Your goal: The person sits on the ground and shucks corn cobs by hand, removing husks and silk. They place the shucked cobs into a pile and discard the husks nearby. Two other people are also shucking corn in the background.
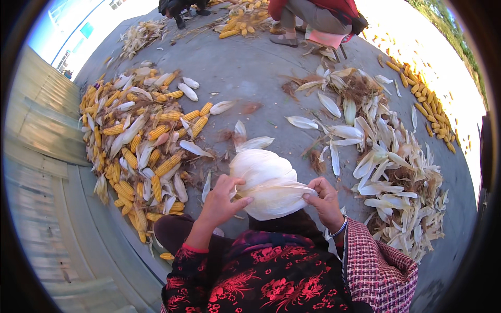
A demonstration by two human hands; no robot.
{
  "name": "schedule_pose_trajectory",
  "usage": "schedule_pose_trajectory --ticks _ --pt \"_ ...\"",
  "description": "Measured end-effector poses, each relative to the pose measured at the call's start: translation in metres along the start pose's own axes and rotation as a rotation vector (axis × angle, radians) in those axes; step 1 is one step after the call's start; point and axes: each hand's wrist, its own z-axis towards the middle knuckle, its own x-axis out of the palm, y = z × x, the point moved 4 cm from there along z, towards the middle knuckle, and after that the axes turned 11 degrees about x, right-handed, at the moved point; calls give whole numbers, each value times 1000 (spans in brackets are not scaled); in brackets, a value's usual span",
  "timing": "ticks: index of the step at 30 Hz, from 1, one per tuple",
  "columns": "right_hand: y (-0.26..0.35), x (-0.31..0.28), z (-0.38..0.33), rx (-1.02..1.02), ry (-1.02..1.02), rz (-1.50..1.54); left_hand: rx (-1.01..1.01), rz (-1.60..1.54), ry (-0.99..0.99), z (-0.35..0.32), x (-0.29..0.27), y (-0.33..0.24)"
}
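A little pink stool [327, 38] stands on the gray ground [237, 70], and a person [316, 13] in a red top and gray pants sits on it. A gray shoe [284, 40] is just left of the stool. Well to the left of it is another person [177, 7], in dark clothes with black shoes. Much farther left of the stool, and nearer, is a big shiny wall [42, 115] with bumpy lines. Far to the stool's right grow green plants [455, 32], past very bright ground [389, 21].

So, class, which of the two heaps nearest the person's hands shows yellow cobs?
The corn heap at left, by the panelled wall; the husk heap at right shows none.
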Motion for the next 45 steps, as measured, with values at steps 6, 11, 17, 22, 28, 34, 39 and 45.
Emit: schedule_pose_trajectory --ticks 6,11,17,22,28,34,39,45 --pt "64 42 16 -85 303 4 6 -205 -75 -21 -34 4" --pt "85 74 68 -148 350 -202 -184 -233 -644 -39 -109 7" --pt "53 64 109 -196 308 -303 131 -135 -441 -5 -73 -44" --pt "67 50 95 -117 228 7 172 -168 -359 9 -30 -45" --pt "60 13 82 -61 266 366 -96 -354 -573 -9 -57 -13" --pt "24 13 83 19 249 126 -223 -86 -163 -26 2 7" --pt "11 7 82 142 221 -19 -344 -229 -168 -34 29 24" --pt "23 5 69 102 188 -100 -221 -311 -165 -32 19 20"
